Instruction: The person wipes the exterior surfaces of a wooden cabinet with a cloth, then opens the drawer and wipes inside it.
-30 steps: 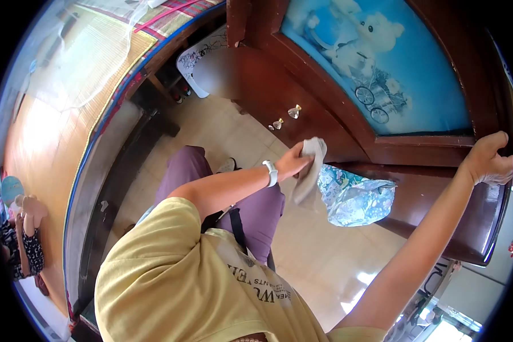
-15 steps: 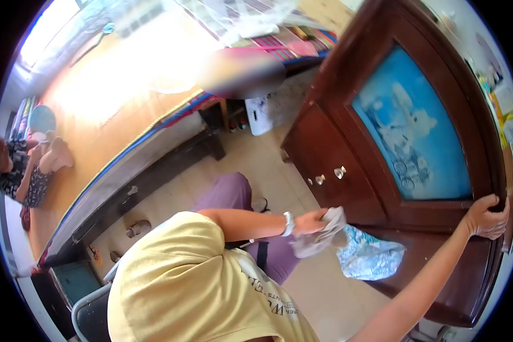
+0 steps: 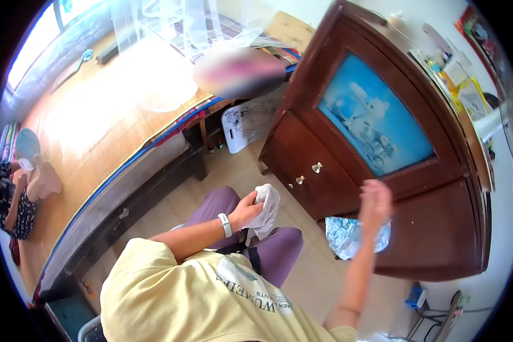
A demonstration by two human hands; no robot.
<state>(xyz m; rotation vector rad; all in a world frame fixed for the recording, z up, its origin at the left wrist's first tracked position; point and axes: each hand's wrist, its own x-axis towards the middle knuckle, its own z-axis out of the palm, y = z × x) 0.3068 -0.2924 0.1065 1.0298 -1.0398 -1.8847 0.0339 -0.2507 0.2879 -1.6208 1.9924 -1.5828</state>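
Observation:
My left hand (image 3: 245, 212), with a pale band on the wrist, is closed around a crumpled whitish cloth (image 3: 268, 208) above my knees. The cloth hangs down from my fingers. My right hand (image 3: 376, 205) is raised in front of the dark red wooden cabinet (image 3: 433, 228), blurred by motion. Its fingers look stretched out, and nothing shows in them. Behind my right forearm lies a crumpled, shiny blue patterned piece (image 3: 341, 238), partly hidden, against the cabinet's lower front. The cabinet has a blue bear picture panel (image 3: 370, 117) and clear knobs (image 3: 317, 167).
A bed with a woven mat (image 3: 91, 137) stands at left, where another person (image 3: 25, 199) sits holding a round fan (image 3: 27, 143). A white board (image 3: 239, 128) leans below the bed's far end. Assorted items (image 3: 456, 74) crowd the cabinet top. A small blue box (image 3: 416, 296) stands lower right.
My right hand has left the cabinet's edge and moved left across its front. My left hand has drawn the cloth back toward my lap, away from the blue patterned piece. The view has shifted.

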